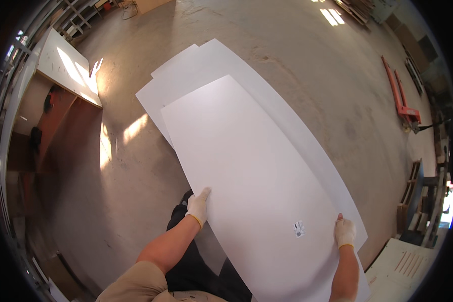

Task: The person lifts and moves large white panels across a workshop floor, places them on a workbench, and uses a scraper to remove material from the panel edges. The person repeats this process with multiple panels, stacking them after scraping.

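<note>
Head: L grip (198,205), R grip (345,232) clasp panel (241,156), opp. edges.

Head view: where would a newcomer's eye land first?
A large white panel fills the middle, the gloved left hand and right hand at its opposite edges, with more white sheet showing beneath it. A red pallet jack stands out on the floor at far right. Bright sunlight patches cross the white tabletop at upper left.
</note>
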Tool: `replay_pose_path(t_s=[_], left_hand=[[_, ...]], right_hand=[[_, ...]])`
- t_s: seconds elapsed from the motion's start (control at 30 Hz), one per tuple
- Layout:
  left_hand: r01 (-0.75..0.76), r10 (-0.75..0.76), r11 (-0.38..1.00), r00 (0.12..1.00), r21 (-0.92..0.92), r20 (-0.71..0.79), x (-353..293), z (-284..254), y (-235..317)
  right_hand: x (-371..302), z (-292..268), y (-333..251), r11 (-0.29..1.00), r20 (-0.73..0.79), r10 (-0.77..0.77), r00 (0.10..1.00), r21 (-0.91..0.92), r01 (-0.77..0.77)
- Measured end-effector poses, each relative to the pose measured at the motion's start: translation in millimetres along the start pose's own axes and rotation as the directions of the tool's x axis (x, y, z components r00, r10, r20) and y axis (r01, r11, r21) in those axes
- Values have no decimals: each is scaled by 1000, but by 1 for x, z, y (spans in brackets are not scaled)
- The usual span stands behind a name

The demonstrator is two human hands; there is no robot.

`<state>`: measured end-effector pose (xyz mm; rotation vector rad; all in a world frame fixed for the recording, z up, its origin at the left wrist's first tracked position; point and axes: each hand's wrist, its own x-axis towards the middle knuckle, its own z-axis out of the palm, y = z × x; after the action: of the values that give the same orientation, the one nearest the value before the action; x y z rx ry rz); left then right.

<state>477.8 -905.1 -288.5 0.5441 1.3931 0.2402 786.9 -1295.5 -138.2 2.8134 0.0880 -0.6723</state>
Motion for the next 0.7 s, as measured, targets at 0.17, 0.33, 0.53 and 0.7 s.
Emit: replay_pose_path(t_s=[0.17,0.33,0.53,0.7], left_hand=[[57,-52,996,995,66,-81,15,47,-68],[69,-38,967,991,243,-131,41,96,-89],[114,-231,577,973,809,28,38,89,-111],[-51,55,295,998,954,36,-71,-71,-131]], right_hand=[[92,31,20,998,-54,-66,996,5,66],[193,54,34,974,-42,-174,984,137,178],[249,145,42,839,-319,-540,779,-278,468],[132,253,4,683,313,-596,739,-287,672]])
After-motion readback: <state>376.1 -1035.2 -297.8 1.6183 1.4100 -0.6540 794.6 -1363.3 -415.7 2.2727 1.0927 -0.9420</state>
